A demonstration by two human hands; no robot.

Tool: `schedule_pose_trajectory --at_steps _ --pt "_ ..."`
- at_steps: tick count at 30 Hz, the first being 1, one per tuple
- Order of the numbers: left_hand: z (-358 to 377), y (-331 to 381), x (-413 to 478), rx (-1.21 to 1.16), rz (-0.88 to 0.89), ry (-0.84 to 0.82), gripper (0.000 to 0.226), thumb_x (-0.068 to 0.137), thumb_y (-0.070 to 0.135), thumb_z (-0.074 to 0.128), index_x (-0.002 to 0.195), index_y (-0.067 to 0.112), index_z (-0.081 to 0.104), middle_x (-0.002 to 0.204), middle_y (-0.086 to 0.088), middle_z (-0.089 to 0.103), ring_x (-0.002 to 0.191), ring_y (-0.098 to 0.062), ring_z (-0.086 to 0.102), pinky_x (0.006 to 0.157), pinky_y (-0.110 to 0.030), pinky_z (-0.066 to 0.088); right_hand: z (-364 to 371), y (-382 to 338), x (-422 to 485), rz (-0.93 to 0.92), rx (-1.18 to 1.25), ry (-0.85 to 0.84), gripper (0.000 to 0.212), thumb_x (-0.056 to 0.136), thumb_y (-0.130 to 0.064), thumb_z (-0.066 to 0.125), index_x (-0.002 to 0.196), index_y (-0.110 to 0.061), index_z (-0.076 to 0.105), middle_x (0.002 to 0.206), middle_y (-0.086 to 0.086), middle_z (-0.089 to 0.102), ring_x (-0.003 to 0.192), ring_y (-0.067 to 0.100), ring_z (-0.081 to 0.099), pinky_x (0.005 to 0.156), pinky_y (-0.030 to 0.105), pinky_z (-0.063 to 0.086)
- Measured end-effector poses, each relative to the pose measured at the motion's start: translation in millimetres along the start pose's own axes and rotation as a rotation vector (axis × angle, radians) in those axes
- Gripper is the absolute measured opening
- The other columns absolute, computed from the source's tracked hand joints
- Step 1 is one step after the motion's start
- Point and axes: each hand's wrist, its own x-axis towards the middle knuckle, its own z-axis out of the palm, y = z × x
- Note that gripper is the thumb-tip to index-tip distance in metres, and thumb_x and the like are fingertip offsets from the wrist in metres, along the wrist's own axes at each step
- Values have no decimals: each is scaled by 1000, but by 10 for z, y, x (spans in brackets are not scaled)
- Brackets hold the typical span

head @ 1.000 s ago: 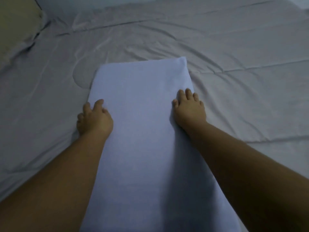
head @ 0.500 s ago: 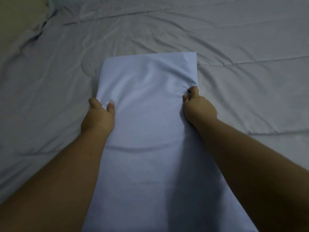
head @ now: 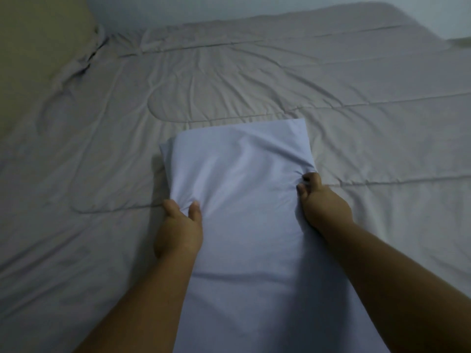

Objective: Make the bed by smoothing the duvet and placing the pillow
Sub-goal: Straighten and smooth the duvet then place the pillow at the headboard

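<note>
A long pale-blue pillow (head: 244, 200) runs lengthwise from the bottom of the view to the middle of a grey quilted duvet (head: 369, 118) that covers the bed. My left hand (head: 178, 228) grips the pillow's left side, thumb on top and fabric bunched under it. My right hand (head: 323, 202) pinches the pillow's right edge, where the cloth puckers into creases. The pillow's far end looks slightly lifted. The duvet shows many creases fanning out beyond the pillow.
An olive-tan cushion or pillow (head: 33, 47) lies at the far left corner, against the duvet's bunched edge. A pale wall (head: 229, 8) runs behind the bed. The duvet's far right corner (head: 397, 14) curves down near the wall.
My hands went from resting flat on the pillow's sides to gripping it. The pillow has come back toward me, and more of the duvet and wall now shows.
</note>
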Motion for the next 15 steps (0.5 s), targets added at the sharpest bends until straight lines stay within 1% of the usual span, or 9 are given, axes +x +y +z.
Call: schedule_pose_trajectory --at_steps 3,5,6,8,9,10,11,13,15 --pt "-71 25 11 10 -24 -16 56 91 54 39 130 14 34 130 -23 50 116 -41 51 95 -47 41 -96 0 -29 59 -88 48 43 95 -49 33 133 -26 34 114 23 57 105 40 56 85 43 42" --pt "-111 60 8 163 88 77 54 90 52 43 135 23 36 142 -16 35 128 -37 36 104 -46 31 -80 -66 -5 54 -257 184 50 94 -45 38 136 -19 38 120 25 52 108 41 50 91 45 39" --pt "-115 96 -6 215 196 117 54 90 51 43 138 27 36 147 -12 29 133 -35 29 108 -45 26 -32 -142 -5 -4 -298 231 51 93 -42 40 136 -14 42 123 26 52 110 42 50 93 46 38" --pt "-40 228 -26 228 419 58 53 93 49 39 143 32 32 156 -3 19 142 -30 17 114 -45 17 112 -371 -27 -259 -220 211 53 92 -40 37 130 -7 52 125 25 57 114 41 54 95 47 44" --pt "19 315 -33 240 511 -15 52 95 48 34 146 36 27 159 1 14 145 -26 12 117 -44 12 200 -508 -42 -411 -158 133 56 91 -41 33 130 -6 54 128 23 58 118 39 54 98 48 44" --pt "83 380 -17 283 580 -82 52 97 49 28 147 38 20 160 5 10 147 -23 7 119 -44 7 288 -635 -58 -533 -129 21 60 92 -45 28 134 -9 50 136 18 53 126 35 49 105 47 40" --pt "133 417 29 329 620 -121 52 98 48 23 148 39 14 161 8 6 148 -20 4 119 -43 3 356 -710 -61 -607 -136 -65 62 93 -48 22 140 -13 43 146 11 44 136 30 39 113 43 30" --pt "139 397 216 367 574 -128 53 98 48 18 149 38 9 161 9 2 148 -17 1 120 -42 0 353 -676 78 -589 -158 -164 58 97 -49 19 149 -22 23 158 -1 21 146 19 15 118 37 8" --pt "85 298 421 352 403 -101 56 98 49 17 151 34 6 161 7 -2 149 -18 0 120 -43 1 280 -447 341 -446 -212 -140 55 100 -45 20 151 -24 13 160 -3 10 148 17 4 118 36 0"
